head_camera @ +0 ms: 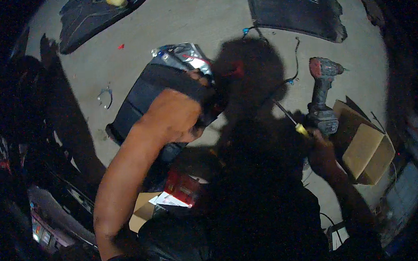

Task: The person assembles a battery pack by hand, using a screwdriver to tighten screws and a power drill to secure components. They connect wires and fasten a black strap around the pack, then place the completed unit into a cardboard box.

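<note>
My left hand (pixel 185 112) grips a black housing (pixel 136 91), fingers curled over its far side. Shiny silver parts (pixel 194 58) with a red wire show at the housing's far end. My forearm and a deep shadow hide much of its right side. In my right hand (pixel 319 146) is a screwdriver (pixel 289 115) with a yellow handle, its shaft pointing up and to the left. The tip is apart from the housing, over the shadowed floor. Just beyond the right hand, a cordless drill (pixel 322 92) with a bit fitted lies on the floor.
An open cardboard box (pixel 366 150) sits at the right. Thin black cable (pixel 297 56) with blue connectors trails across the concrete floor (pixel 175 22). Dark panels lie at far left (pixel 93 19) and far right (pixel 291 12). A red box (pixel 182 187) and papers are near my body.
</note>
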Tool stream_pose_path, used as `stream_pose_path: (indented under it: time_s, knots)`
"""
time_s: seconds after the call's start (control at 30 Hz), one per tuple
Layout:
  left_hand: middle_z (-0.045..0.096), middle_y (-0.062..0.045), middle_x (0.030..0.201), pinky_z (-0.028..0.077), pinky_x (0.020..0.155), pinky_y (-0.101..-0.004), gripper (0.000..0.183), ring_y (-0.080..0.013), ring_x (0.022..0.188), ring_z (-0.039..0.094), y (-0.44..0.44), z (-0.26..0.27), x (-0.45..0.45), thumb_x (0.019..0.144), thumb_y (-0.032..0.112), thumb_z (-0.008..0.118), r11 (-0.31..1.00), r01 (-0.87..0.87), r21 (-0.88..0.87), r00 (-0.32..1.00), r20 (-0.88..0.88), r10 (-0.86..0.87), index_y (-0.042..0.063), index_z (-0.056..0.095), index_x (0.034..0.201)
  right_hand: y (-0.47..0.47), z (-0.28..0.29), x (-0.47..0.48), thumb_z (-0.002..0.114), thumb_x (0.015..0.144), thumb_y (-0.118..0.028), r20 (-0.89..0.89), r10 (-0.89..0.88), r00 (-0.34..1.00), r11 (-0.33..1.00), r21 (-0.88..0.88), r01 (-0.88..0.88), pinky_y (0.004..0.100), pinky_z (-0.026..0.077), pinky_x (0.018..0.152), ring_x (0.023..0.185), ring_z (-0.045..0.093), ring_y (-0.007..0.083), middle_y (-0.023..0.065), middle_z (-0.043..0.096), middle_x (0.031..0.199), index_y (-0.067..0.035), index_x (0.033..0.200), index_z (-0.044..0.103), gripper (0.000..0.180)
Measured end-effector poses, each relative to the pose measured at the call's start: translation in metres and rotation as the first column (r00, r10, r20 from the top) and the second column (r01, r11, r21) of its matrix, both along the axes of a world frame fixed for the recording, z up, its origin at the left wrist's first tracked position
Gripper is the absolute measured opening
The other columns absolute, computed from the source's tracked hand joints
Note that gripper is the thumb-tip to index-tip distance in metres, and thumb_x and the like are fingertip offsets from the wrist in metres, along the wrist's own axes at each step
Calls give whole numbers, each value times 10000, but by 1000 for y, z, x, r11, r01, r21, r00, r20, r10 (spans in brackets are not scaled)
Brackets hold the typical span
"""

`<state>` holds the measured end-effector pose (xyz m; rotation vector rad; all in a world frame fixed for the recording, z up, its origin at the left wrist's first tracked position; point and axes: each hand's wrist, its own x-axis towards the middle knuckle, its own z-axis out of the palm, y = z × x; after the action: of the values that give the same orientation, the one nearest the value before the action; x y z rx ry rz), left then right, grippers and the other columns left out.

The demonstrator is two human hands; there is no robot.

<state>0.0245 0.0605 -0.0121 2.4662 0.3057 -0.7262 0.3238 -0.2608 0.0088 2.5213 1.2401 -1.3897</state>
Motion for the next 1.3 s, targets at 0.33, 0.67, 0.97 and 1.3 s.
stream_pose_path:
  time_s: [0.33, 0.67, 0.97, 1.3]
  knots:
    - [697, -216, 748, 568, 683, -516, 410, -434, 743, 689, 2, -1, -6, 729, 448, 737, 998, -60, -35, 987, 147, 65, 39, 726, 706, 115, -69, -77, 812, 867, -216, -21, 356, 934, 691, 679, -248, 465, 520, 1024, 1189, 658, 404, 243, 667, 1275, -20, 1392, 579, 608]
    - [758, -159, 1036, 609, 740, -473, 518, -384, 877, 724, 0, -42, -21, 804, 566, 745, 986, -165, 19, 894, 425, 141, 112, 771, 1053, 169, -81, -137, 813, 831, -224, -187, 251, 950, 790, 607, -90, 542, 573, 889, 1110, 643, 466, 243, 633, 1241, -112, 1453, 514, 699]
    - [721, -180, 1151, 586, 891, -484, 487, -373, 1101, 661, -8, -58, -9, 950, 539, 551, 939, -342, -41, 782, 542, 308, 103, 739, 1060, 150, -120, -150, 926, 711, -337, 195, 274, 942, 687, 646, -333, 509, 578, 862, 1055, 643, 460, 257, 575, 1252, -77, 1391, 546, 821]
    - [728, -191, 1049, 537, 907, -487, 436, -390, 1028, 660, -7, -57, -2, 885, 509, 656, 883, -426, -196, 726, 509, 463, 81, 736, 868, 179, -61, -150, 854, 788, -375, 10, 254, 967, 923, 297, -245, 524, 589, 839, 1016, 678, 466, 234, 620, 1194, -77, 1148, 641, 514]
